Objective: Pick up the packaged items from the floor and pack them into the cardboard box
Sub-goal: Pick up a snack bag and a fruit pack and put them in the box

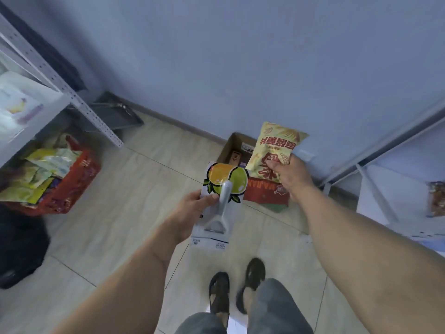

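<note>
My left hand [196, 207] grips a carded peeler pack [218, 213], white with a printed orange and green fruit and a silver peeler under plastic. My right hand [287, 175] holds a yellow snack bag [272, 145] with red lettering, raised above the open cardboard box [231, 147] that stands on the floor against the wall. Some small items lie inside the box. A red packet [265, 191] lies on the floor beside the box, partly hidden by the snack bag and my right hand.
A red basket [72, 186] full of yellow and green packets sits on the floor at left under a white metal shelf [79, 102]. A black bag [19, 249] lies at far left. Another white rack [395, 189] stands at right. My feet [237, 288] are on the tiles.
</note>
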